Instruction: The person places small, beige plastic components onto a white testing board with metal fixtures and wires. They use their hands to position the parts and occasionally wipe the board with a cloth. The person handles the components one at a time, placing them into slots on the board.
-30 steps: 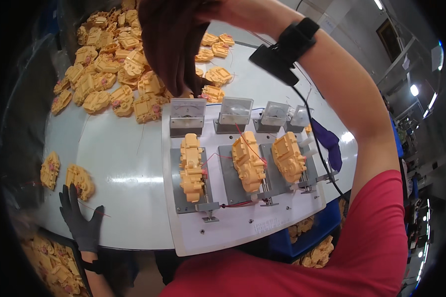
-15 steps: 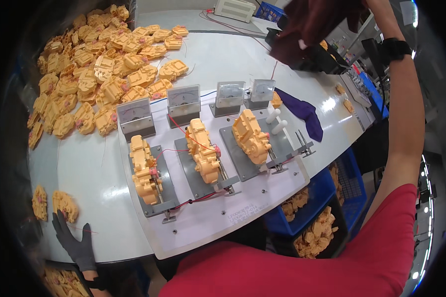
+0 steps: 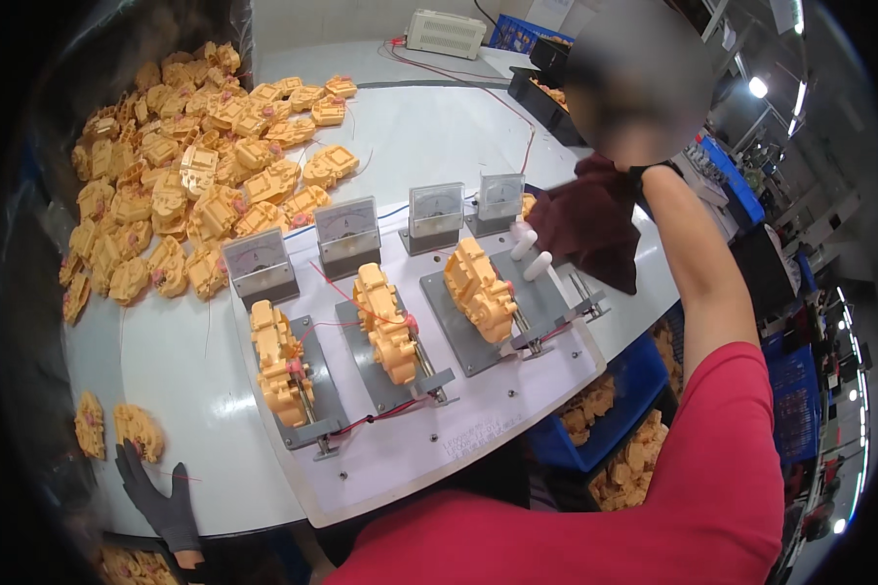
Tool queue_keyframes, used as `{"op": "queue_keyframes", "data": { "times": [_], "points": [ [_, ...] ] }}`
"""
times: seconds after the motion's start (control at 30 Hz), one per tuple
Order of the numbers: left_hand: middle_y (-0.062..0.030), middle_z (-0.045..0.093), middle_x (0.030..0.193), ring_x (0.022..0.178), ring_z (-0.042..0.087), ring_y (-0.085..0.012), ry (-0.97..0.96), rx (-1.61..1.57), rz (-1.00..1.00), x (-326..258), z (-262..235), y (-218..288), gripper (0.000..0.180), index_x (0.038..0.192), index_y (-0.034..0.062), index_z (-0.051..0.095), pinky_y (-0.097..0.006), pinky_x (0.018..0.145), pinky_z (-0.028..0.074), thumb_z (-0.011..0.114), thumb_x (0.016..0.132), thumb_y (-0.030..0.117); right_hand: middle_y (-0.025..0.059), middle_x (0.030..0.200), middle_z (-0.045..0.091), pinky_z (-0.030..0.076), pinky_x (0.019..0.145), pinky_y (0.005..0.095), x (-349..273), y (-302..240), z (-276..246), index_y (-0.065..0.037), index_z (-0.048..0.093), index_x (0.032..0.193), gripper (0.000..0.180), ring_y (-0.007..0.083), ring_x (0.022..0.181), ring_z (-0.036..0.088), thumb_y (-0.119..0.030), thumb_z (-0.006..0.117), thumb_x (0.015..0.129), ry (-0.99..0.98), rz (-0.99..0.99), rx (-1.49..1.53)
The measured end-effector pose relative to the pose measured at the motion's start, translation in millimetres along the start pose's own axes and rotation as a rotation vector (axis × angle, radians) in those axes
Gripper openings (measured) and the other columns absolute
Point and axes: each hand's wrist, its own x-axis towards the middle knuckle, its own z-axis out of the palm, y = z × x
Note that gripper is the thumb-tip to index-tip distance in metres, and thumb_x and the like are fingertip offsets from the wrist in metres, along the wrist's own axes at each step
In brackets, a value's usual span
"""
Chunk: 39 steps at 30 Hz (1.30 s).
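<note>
My left hand, in a dark grey glove, lies open on the table at the left, fingers spread. Its fingertips touch the lower edge of a yellow plastic housing. A second such housing lies just left of it. My right arm reaches to the far right, and a dark maroon cloth hangs from my right hand. A blurred patch hides most of that hand's fingers. Three grey fixtures in the middle each bear a yellow housing: left, middle and right.
Behind the fixtures stand several analog meters. A large heap of yellow housings fills the far left. White pegs rise beside the right fixture. Blue bins with housings sit below the right table edge. A pale instrument box stands at the back.
My right hand has come down and nearer with the maroon cloth, which now covers the place where a purple cloth lay. My left hand stays by the housing. The view has shifted slightly.
</note>
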Motion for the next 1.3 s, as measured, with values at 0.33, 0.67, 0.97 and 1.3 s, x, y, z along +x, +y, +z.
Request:
{"op": "queue_keyframes", "data": {
  "times": [0.33, 0.67, 0.97, 1.3],
  "points": [
    [-0.0172, 0.038, 0.152, 0.142, 0.034, -0.0330, 0.055, -0.173, 0.061, -1.0, -1.9, -7.9, 0.082, 0.150, 0.0031, 0.033, -0.042, 0.117, 0.025, 0.072, 0.078, 0.009, 0.0240, 0.125, 0.058, 0.044, 0.101, 0.0394, -54.9, -101.9, 51.5, -0.010, 0.045, 0.140, 0.073, 0.0378, 0.117, 0.056, -0.026, 0.076, 0.076, -0.408, -0.847, 0.816],
    [-0.0156, 0.038, 0.152, 0.141, 0.033, -0.0353, -0.006, -0.072, -0.061, -4.9, -23.3, 17.1, 0.086, 0.148, 0.0074, 0.038, -0.048, 0.116, 0.024, 0.078, 0.074, 0.024, 0.0228, 0.093, 0.068, 0.052, 0.076, 0.0445, -33.8, -97.5, 84.6, -0.008, 0.053, 0.124, 0.042, 0.0383, 0.083, 0.066, -0.024, 0.064, 0.086, 0.006, -0.561, 0.895],
    [-0.0147, 0.038, 0.153, 0.143, 0.031, -0.0346, -0.007, -0.045, -0.056, -5.5, -28.6, 26.2, 0.089, 0.148, 0.0131, 0.040, -0.053, 0.117, 0.021, 0.082, 0.071, 0.033, 0.0129, 0.097, 0.067, 0.051, 0.071, 0.0278, -5.8, -162.9, -132.6, 0.000, 0.056, 0.123, 0.038, 0.0155, 0.086, 0.066, -0.028, 0.054, 0.098, -0.198, -0.833, 0.887],
    [-0.0145, 0.037, 0.151, 0.139, 0.036, -0.0319, -0.013, -0.069, -0.059, 1.4, -28.0, 25.9, 0.091, 0.148, 0.0158, 0.039, -0.057, 0.116, 0.022, 0.080, 0.072, 0.043, 0.0161, 0.107, 0.065, 0.049, 0.087, 0.0336, -142.1, -389.5, -280.0, -0.007, 0.048, 0.136, 0.050, 0.0219, 0.101, 0.063, -0.036, 0.059, 0.097, 0.050, -1.440, 0.520]
  ]
}}
